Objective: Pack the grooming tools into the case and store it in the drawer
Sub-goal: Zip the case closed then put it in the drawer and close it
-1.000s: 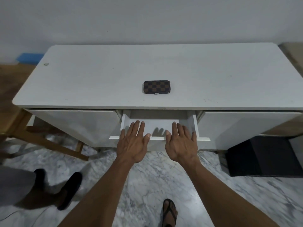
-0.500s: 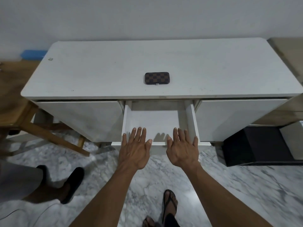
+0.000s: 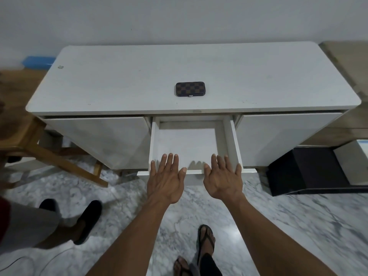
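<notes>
A small brown checkered case (image 3: 190, 88) lies closed on the white cabinet top (image 3: 119, 84), near its front edge at the middle. Below it the white middle drawer (image 3: 189, 144) stands pulled out, and nothing shows inside it. My left hand (image 3: 166, 179) and my right hand (image 3: 224, 179) hover side by side over the drawer's front edge, fingers straight and spread, holding nothing. No loose grooming tools are in view.
Another person's legs in dark shoes (image 3: 87, 220) stand on the marble floor at the left. A wooden stool (image 3: 29, 144) is left of the cabinet, a black box (image 3: 310, 170) right of it. My sandalled feet (image 3: 205, 242) are below.
The middle drawer has slid out toward me, from slightly open to fully pulled out. Both hands moved back with its front edge, and the view backed off slightly.
</notes>
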